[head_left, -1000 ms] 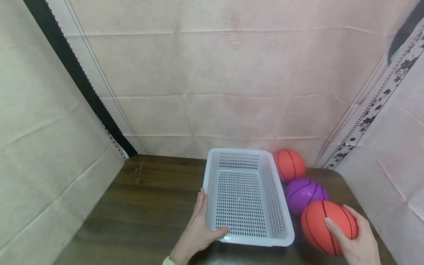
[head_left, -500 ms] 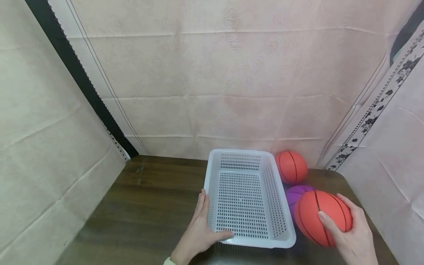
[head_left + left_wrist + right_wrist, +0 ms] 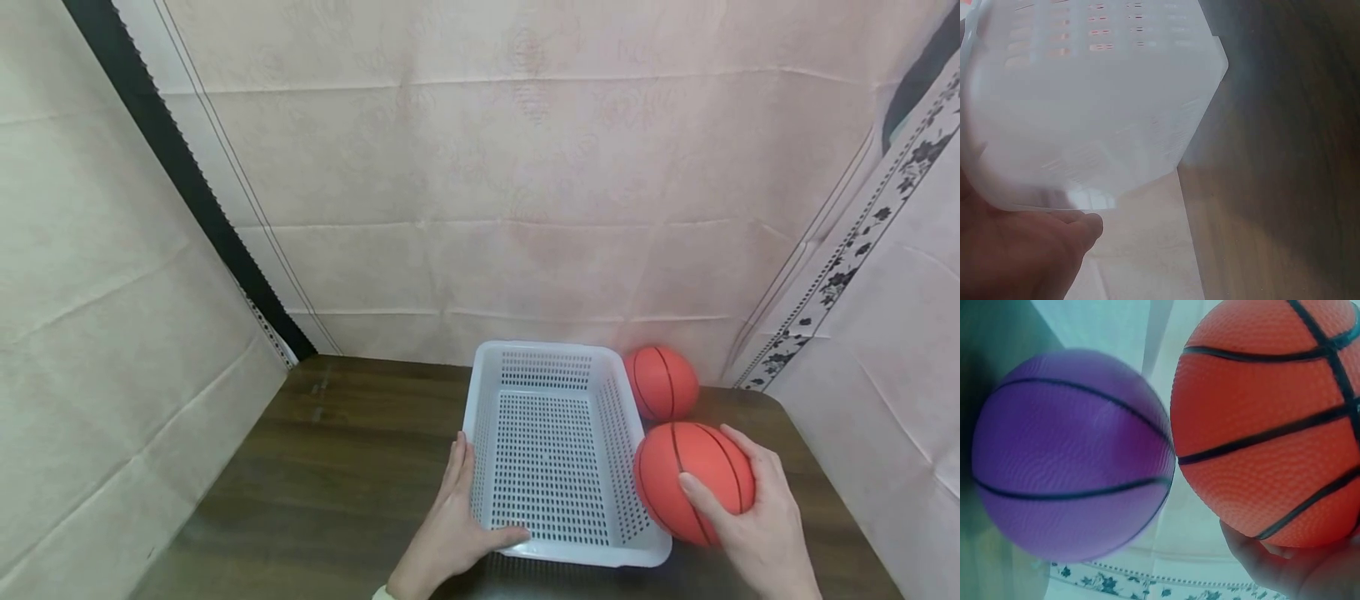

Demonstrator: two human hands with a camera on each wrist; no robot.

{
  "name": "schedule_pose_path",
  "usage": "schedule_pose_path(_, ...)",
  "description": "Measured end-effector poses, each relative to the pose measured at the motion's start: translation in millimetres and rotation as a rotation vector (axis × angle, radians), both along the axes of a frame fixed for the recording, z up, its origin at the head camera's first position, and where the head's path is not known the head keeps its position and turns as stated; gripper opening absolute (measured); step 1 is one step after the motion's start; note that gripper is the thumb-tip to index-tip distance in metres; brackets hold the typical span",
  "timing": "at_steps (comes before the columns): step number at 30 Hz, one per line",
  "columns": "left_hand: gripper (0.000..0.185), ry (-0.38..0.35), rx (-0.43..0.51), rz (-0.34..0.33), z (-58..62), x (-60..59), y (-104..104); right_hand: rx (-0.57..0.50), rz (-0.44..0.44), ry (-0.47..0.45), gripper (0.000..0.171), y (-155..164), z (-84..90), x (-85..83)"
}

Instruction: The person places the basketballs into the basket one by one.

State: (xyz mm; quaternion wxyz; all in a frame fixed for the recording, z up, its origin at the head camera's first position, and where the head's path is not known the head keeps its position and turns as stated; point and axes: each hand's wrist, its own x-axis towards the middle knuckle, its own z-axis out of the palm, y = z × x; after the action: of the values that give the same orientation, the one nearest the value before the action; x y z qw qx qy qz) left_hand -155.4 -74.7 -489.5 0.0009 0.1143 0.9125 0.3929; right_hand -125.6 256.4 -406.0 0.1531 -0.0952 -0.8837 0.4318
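A pale plastic basket with slotted walls and floor stands on the table. My left hand holds its near left corner, thumb over the near rim and fingers along the left side; the left wrist view shows the basket's outer wall. In my right hand is an orange toy basketball, raised and overlapping the basket's right rim in the head view. A purple toy basketball appears beside the held ball in the right wrist view; in the head view the held ball hides it.
Another orange ball sits by the basket's far right corner. The dark wooden table extends to the left. Pale cloth sheets hang behind and at both sides.
My right hand has lifted the orange basketball and carried it leftward to the basket's right rim, covering the purple ball in the head view. The left hand has stayed at its corner.
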Motion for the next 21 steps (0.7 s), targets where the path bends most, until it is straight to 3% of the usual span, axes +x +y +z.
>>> schedule_pose_path(11,0.133,0.011,-0.006,0.004,-0.8,0.9,0.3,0.003,0.117,0.085,0.08,-26.7,-0.4,-10.2)
schedule_pose_path(21,0.133,-0.007,0.015,0.018,-0.1,1.4,0.2,0.04,0.208,0.123,0.081,-45.7,-13.4,-23.4)
